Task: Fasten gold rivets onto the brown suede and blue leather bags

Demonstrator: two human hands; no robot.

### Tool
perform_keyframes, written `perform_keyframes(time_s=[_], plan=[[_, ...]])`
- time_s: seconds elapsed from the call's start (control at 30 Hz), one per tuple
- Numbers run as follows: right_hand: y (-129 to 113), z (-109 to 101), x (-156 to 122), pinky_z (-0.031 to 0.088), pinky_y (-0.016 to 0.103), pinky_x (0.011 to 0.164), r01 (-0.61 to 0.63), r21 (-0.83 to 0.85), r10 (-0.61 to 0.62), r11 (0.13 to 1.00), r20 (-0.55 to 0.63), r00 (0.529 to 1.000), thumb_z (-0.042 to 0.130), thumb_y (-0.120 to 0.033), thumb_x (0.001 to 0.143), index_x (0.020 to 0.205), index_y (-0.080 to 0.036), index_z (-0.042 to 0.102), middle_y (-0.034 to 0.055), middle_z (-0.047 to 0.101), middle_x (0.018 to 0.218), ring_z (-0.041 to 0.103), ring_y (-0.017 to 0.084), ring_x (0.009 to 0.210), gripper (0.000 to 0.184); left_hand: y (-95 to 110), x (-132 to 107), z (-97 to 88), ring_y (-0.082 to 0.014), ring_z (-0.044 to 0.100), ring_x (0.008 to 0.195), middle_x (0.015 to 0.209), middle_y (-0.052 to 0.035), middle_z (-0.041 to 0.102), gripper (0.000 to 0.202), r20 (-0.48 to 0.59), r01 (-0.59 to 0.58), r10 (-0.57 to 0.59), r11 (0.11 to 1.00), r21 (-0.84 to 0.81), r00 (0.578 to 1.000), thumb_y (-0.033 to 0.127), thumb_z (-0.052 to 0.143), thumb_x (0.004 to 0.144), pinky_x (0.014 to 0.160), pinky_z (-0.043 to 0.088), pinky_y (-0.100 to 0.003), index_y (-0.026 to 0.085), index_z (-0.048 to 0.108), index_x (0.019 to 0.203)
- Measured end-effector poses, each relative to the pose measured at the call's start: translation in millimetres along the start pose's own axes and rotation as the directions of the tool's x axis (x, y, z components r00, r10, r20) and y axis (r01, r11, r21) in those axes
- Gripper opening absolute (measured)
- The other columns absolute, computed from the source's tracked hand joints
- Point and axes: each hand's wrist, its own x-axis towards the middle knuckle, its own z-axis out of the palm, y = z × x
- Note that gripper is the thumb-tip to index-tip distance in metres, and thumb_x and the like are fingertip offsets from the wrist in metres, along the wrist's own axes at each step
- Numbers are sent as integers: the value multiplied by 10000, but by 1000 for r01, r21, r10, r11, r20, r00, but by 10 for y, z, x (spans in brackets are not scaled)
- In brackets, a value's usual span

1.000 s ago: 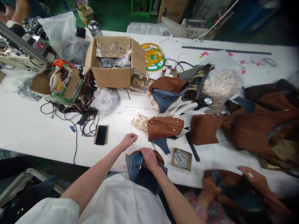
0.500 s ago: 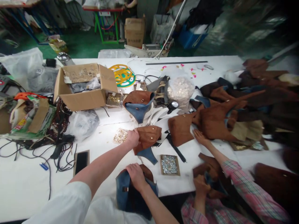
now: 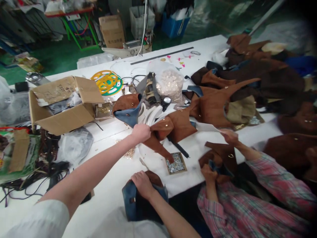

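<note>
My left hand (image 3: 140, 133) is stretched out over the white table (image 3: 114, 175), closed on the edge of a brown suede piece (image 3: 160, 130) that it holds lifted, one corner hanging down towards a small tray of silver studs (image 3: 175, 164). My right hand (image 3: 142, 183) rests closed on a blue and brown bag piece (image 3: 141, 201) at the near table edge. A scatter of gold studs (image 3: 128, 152) lies just under my left forearm.
A co-worker in a plaid sleeve (image 3: 269, 195) at my right handles another brown piece (image 3: 220, 155). Heaps of brown suede (image 3: 247, 86) cover the right side. An open cardboard box (image 3: 61, 104), a bag of studs (image 3: 169, 82), a yellow reel (image 3: 107, 82) and tangled cables (image 3: 32, 178) lie at the left.
My left hand has gone from the gold studs to the brown suede piece, taken hold of it and lifted it. The view has swung to the right. My right hand stays on the blue piece.
</note>
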Motion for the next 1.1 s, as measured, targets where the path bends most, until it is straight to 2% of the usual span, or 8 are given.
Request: perform_keyframes(time_s=[0.17, 0.27, 0.4, 0.53, 0.63, 0.77, 0.9, 1.1], plan=[[-21, -10, -4, 424, 393, 876, -25, 27, 25, 999, 4, 1000, 616, -169, 1060, 993, -216, 589, 9, 654, 958, 554, 219, 881, 86, 163, 323, -568, -354, 701, 1244, 1212, -224, 749, 763, -146, 54, -42, 995, 82, 988, 782, 538, 1001, 1117, 514, -388, 91, 759, 1238], [-10, 10, -5, 422, 398, 883, -33, 34, 33, 999, -6, 999, 622, -177, 1061, 999, -217, 598, 14, 662, 960, 556, 223, 889, 77, 42, 331, -599, -366, 703, 1242, 1234, -247, 749, 809, -118, 146, -133, 983, 113, 984, 817, 601, 944, 1097, 523, -395, 83, 748, 1251], [30, 62, 12, 420, 400, 885, -33, 40, 34, 999, -9, 999, 611, -189, 1073, 993, -217, 597, 17, 664, 945, 561, 227, 888, 86, -288, 151, -197, -384, 728, 1161, 1168, -284, 765, 571, 80, 136, -138, 990, 31, 987, 608, 628, 1004, 1015, 547, -426, 73, 799, 1108], [64, 91, 29, 420, 395, 879, -11, 51, 11, 999, 0, 1000, 598, -180, 1078, 994, -212, 598, 21, 668, 949, 565, 222, 890, 90, -529, -39, 479, -261, 756, 863, 825, -136, 792, 275, 330, 32, 4, 994, -104, 944, 409, 814, 882, 840, 559, -295, 157, 823, 773], [83, 77, 18, 424, 395, 890, -13, 58, 13, 998, 11, 1000, 587, -165, 1076, 1007, -207, 600, 25, 667, 962, 561, 222, 892, 81, -515, -19, 1035, -258, 754, 973, 962, -131, 820, 190, 275, 60, -17, 987, -150, 961, 341, 754, 923, 907, 552, -304, 184, 855, 886], [109, 38, -4, 425, 399, 889, -37, 90, 33, 995, 42, 999, 572, -152, 1072, 1030, -208, 598, 30, 663, 975, 551, 225, 890, 74, -336, 200, 1628, -341, 748, 1073, 1116, -217, 800, 336, 153, 200, -178, 970, -142, 972, 424, 651, 992, 933, 557, -409, 161, 846, 1068], [155, -11, -15, 420, 409, 893, -68, 129, 62, 989, 48, 997, 557, -176, 1082, 1027, -219, 587, 32, 652, 971, 547, 235, 900, 75, -202, 453, 1908, -401, 761, 1023, 1093, -260, 791, 449, 146, 332, -315, 936, -112, 938, 549, 714, 932, 886, 567, -453, 125, 826, 1028], [285, -72, -50, 421, 411, 902, -88, 172, 85, 981, 24, 996, 564, -163, 1075, 1028, -213, 584, 28, 645, 973, 548, 230, 900, 72, -128, 655, 1972, -402, 760, 1090, 1172, -268, 784, 465, 186, 376, -356, 922, -90, 916, 543, 723, 952, 904, 569, -429, 116, 809, 1116]])
